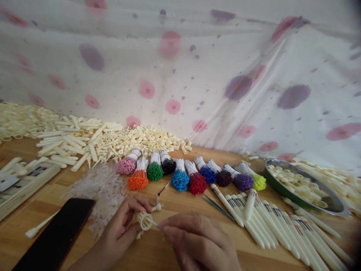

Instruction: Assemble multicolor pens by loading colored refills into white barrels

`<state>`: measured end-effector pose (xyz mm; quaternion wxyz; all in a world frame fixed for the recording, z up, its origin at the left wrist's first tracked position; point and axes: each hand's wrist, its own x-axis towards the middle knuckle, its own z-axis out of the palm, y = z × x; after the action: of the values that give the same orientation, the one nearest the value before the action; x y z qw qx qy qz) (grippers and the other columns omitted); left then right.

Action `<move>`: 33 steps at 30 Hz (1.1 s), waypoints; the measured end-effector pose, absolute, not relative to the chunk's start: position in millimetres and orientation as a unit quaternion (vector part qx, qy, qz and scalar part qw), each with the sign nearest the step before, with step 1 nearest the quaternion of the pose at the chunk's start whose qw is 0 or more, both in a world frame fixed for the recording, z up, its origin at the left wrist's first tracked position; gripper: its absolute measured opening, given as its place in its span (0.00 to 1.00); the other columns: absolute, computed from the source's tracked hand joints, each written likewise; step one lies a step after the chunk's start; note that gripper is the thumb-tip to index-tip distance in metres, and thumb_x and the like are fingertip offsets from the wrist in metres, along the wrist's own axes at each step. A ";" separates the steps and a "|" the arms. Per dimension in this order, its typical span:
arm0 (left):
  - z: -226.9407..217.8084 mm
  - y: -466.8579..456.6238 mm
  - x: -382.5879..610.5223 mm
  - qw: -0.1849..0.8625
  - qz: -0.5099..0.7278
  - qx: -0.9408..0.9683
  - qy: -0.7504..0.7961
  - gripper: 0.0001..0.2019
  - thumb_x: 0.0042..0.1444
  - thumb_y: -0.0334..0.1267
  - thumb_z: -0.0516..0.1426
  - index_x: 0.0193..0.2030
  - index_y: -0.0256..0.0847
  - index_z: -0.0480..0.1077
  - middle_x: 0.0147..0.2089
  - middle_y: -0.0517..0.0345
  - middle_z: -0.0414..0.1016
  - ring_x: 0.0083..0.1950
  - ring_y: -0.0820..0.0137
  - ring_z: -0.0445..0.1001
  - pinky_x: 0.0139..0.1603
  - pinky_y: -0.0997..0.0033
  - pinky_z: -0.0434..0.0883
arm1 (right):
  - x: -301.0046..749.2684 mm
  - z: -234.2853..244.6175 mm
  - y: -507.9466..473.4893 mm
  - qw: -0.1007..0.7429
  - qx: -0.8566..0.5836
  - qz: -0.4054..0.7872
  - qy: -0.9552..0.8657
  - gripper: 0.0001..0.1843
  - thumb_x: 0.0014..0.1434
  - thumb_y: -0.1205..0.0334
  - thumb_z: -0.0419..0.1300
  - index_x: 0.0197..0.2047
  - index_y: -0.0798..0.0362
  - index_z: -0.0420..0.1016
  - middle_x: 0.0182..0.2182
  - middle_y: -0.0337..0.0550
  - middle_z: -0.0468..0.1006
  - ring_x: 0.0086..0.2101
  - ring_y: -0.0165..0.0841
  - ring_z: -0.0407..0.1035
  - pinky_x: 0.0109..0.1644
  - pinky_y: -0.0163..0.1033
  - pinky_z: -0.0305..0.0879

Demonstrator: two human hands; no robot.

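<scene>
My left hand (122, 226) pinches a small cream plastic pen part (146, 219) with a ring-shaped end, low in the middle of the view. My right hand (197, 241) is closed on a thin rod (154, 223) whose tip meets that part. Just beyond my hands lie bundles of coloured refills (180, 177): pink, orange, green, black, blue, red, purple, yellow-green. To the right, a row of white multi-colour pens (270, 226) lies on the wooden table (158, 252).
A black phone (56, 235) lies at the lower left, beside a scatter of tiny clear bits (101, 188). Heaps of cream pen barrels and clips (84, 139) fill the back left. A green-rimmed metal dish (304, 184) holds cream parts at right. A dotted cloth (197, 75) hangs behind.
</scene>
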<state>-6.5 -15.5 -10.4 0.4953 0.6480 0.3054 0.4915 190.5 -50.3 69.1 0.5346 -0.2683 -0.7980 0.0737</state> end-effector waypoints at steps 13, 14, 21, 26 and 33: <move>-12.1 -14.1 -2.1 0.473 0.531 0.634 0.303 0.03 0.57 0.38 0.57 0.35 0.48 0.65 0.36 0.65 0.71 0.39 0.73 0.73 0.39 0.78 0.71 | 183.3 65.0 -46.9 0.547 -0.234 0.021 -0.803 0.09 0.56 0.75 0.57 0.41 0.60 0.73 0.30 0.48 0.82 0.33 0.28 0.77 0.39 0.28 0.74; -11.7 -14.9 -2.0 0.478 0.532 0.630 0.302 0.03 0.56 0.38 0.58 0.35 0.49 0.65 0.36 0.65 0.71 0.39 0.74 0.73 0.38 0.78 0.71 | 182.5 64.5 -46.5 0.546 -0.233 0.019 -0.805 0.09 0.57 0.75 0.56 0.41 0.60 0.73 0.30 0.48 0.81 0.33 0.28 0.77 0.39 0.28 0.74; -9.1 -15.3 1.3 0.446 0.551 0.632 0.315 0.06 0.53 0.32 0.60 0.33 0.47 0.66 0.34 0.64 0.72 0.39 0.73 0.75 0.38 0.78 0.72 | 177.1 58.8 -46.2 0.544 -0.245 0.020 -0.802 0.11 0.57 0.74 0.57 0.43 0.56 0.72 0.30 0.46 0.82 0.31 0.28 0.76 0.36 0.28 0.74; -9.1 -16.8 -0.5 0.370 0.540 0.678 0.335 0.11 0.49 0.24 0.57 0.34 0.47 0.64 0.34 0.63 0.73 0.37 0.71 0.75 0.38 0.74 0.73 | 173.3 46.5 -42.1 0.566 -0.268 0.128 -0.769 0.12 0.53 0.78 0.58 0.41 0.57 0.73 0.32 0.49 0.80 0.31 0.29 0.75 0.33 0.28 0.72; -6.5 -21.6 -0.1 0.210 0.522 0.723 0.402 0.11 0.47 0.26 0.58 0.32 0.47 0.64 0.33 0.65 0.75 0.35 0.73 0.76 0.35 0.77 0.74 | 176.0 30.5 -28.7 0.543 -0.326 0.151 -0.759 0.16 0.53 0.78 0.60 0.41 0.48 0.75 0.35 0.40 0.78 0.35 0.32 0.67 0.40 0.39 0.65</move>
<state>-0.1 -21.6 -6.5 0.2100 0.7225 0.4017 0.5220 176.0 -28.7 30.5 0.5425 -0.3264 -0.7592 0.1508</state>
